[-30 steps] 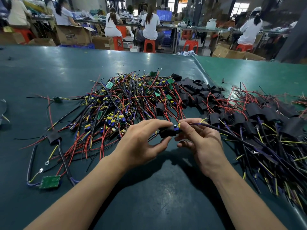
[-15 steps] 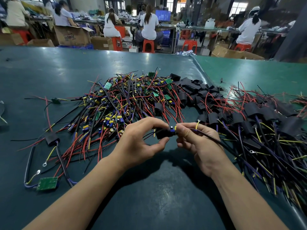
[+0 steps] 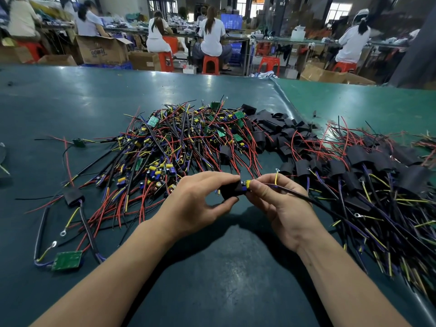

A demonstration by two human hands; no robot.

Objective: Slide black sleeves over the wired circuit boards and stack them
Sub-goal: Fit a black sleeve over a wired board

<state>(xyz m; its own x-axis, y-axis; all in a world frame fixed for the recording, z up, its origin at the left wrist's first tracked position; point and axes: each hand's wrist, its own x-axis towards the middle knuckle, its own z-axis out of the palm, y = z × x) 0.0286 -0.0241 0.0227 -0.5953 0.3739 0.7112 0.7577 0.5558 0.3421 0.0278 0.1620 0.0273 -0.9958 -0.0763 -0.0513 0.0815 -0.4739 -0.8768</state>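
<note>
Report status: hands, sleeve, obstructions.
Left hand pinches black sleeve. Right hand grips wired board at sleeve mouth; board partly in. Nothing in the way.

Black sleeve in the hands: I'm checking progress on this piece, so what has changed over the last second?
Little. The left hand still pinches the black sleeve; the right hand still holds the wired board's end, whose yellow part now shows at the sleeve's mouth. Both grips are unchanged. The unsleeved pile and the sleeved pile stayed put.
</note>
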